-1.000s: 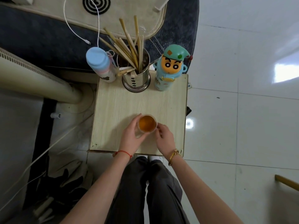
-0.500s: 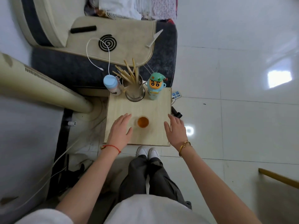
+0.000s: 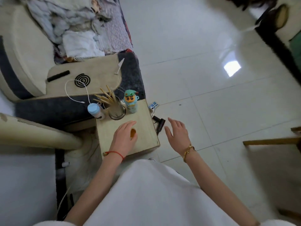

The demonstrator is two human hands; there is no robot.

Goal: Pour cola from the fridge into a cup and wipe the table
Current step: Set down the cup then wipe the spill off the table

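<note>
A small cup point(image 3: 133, 132) with amber liquid stands on the little wooden table point(image 3: 146, 128). My left hand point(image 3: 122, 137) hovers over the table with straight fingers and covers the cup's left part; whether it touches the cup I cannot tell. Off the table's right edge, above the white floor, my right hand point(image 3: 177, 134) is spread wide and holds nothing. No cola bottle, fridge or cloth is in view.
At the table's back stand a blue-lidded bottle point(image 3: 95, 110), a metal holder of chopsticks point(image 3: 116, 110) and a cartoon-figure bottle point(image 3: 131, 103). A sofa point(image 3: 48, 82) lies behind, a black hairdryer point(image 3: 158, 125) and power strip point(image 3: 154, 105) on the floor, wooden furniture point(image 3: 273, 141) at right.
Both hands left the cup and spread apart. The view rose and swung right; my right hand moved off the table's right side, my left hand now overlaps the cup.
</note>
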